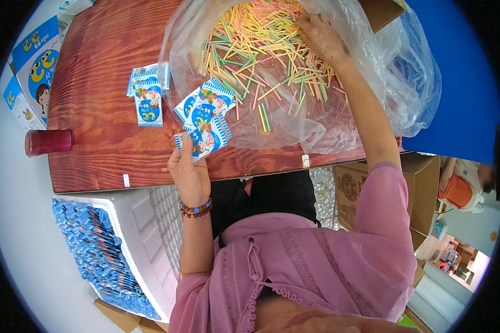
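My left hand (191, 175) grips a small blue-and-white packet (208, 143) between thumb and fingers, over the table's near edge. The packet lies against other packets (205, 105) of the same kind, which rest on the edge of a clear plastic sheet or bag (294, 136). On that plastic is a big heap of thin pink, yellow, green and orange sticks (255, 47). My right hand (322, 39) reaches into the heap's far right side, fingers curled down among the sticks. Whatever its fingertips hold is hidden.
More packets (148, 102) lie on the wooden table (100, 66) at left, near a pinkish-red jar (49, 142). A white foam box (133, 238) full of blue packets stands below left. A cardboard box (422, 191) sits below right; a person (461, 186) is beyond it.
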Tool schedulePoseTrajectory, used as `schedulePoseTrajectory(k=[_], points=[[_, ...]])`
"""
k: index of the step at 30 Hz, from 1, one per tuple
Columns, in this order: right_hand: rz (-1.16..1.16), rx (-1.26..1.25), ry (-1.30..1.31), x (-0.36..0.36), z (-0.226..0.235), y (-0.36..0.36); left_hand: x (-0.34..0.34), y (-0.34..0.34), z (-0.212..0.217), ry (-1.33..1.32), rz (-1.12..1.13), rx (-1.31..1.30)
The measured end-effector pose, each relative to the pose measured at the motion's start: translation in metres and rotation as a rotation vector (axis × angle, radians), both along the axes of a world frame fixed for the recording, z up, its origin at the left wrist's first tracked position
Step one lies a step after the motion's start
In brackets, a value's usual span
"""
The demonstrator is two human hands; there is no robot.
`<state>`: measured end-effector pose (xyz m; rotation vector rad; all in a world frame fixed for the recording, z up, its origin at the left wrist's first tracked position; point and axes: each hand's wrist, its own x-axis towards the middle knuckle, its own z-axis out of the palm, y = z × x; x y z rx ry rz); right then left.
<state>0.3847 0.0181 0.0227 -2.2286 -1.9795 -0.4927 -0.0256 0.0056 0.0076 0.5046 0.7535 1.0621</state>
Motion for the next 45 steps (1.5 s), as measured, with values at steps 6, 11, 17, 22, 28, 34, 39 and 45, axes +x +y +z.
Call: schedulePoseTrajectory(k=[6, 11, 17, 22, 28, 34, 39, 45], points=[[-0.022, -0.016, -0.006, 0.001, -0.009, 0.001, 0.001, -0.001, -0.002, -0.013, -0.016, -0.004], [0.016, 0.014, -0.035, 0.01, -0.017, 0.0, -0.001, 0.0, -0.001, 0.035, -0.004, 0.002], [0.06, 0.156, 0.189, 0.013, -0.016, 0.0, -0.003, -0.001, 0.0, 0.037, -0.013, 0.016], [-0.093, 0.196, 0.352, 0.01, -0.003, -0.005, -0.001, -0.002, 0.003, 0.045, -0.01, 0.011], [-0.362, 0.159, 1.143, -0.104, 0.057, -0.029, -0.005, -0.005, 0.005, 0.041, 0.001, 0.014], [-0.016, 0.372, 1.457, -0.131, -0.028, -0.032, -0.001, -0.007, 0.007, 0.046, -0.009, -0.004], [0.044, 0.272, 1.174, -0.129, -0.034, -0.039, -0.004, -0.009, 0.004, 0.046, -0.005, -0.001], [0.16, 0.338, 1.376, -0.129, -0.037, -0.039, -0.002, -0.01, 0.002, 0.04, -0.028, 0.006]])
